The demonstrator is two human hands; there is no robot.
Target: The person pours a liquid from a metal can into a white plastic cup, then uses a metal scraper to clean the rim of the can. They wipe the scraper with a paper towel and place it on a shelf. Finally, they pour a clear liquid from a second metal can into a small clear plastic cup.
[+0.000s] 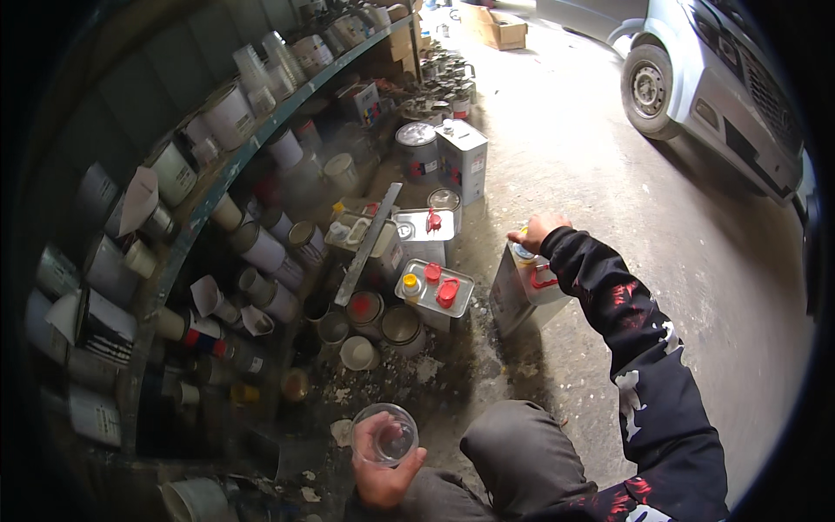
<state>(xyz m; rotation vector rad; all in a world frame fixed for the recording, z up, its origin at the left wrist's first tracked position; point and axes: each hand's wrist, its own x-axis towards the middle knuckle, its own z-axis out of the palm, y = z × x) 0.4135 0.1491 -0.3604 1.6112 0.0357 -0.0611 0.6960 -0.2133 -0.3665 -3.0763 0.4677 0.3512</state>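
Note:
My left hand (383,481) is wrapped round a clear plastic cup (402,440), held low in front of my knees with its mouth facing up. No contents can be made out in it. My right hand (550,231) reaches out to a rectangular metal can (513,297) on the floor, its fingers closed at the round cap (523,253) on the top. The hand partly hides that cap. A red carry handle (544,277) shows on the same can, beside my sleeve.
Left of the can stand a tin with red and yellow caps (445,304) and several open paint pots (402,326). A long flat metal strip (370,244) leans over them. Crowded shelves (228,178) line the left side. A parked vehicle (726,83) stands far right.

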